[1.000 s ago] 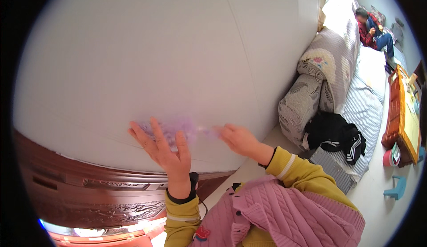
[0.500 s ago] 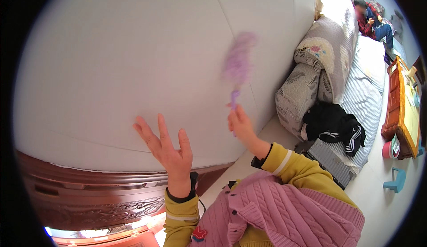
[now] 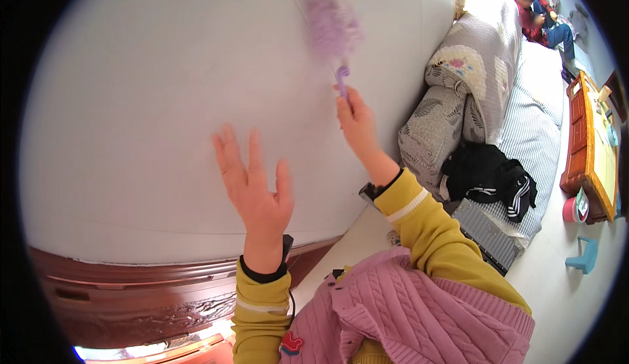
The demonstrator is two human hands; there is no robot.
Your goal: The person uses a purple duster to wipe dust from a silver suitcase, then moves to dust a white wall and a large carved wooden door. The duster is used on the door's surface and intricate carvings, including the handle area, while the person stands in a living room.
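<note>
Lilac and fluffy, the feather duster (image 3: 331, 20) lies against the white wall (image 3: 131, 102), blurred, high on it and well above the carved dark-wood panel (image 3: 131, 298) at the wall's foot. The right hand (image 3: 355, 120) grips the duster's purple handle low down, fingers wrapped around it. The left hand (image 3: 252, 190) is open, fingers spread, holding nothing, raised before the wall lower down; whether it touches cannot be told. Good dusting here likely wants long, light strokes along the wall, the head laid flat. Beside the wall stands a grey patterned sofa (image 3: 445, 121).
</note>
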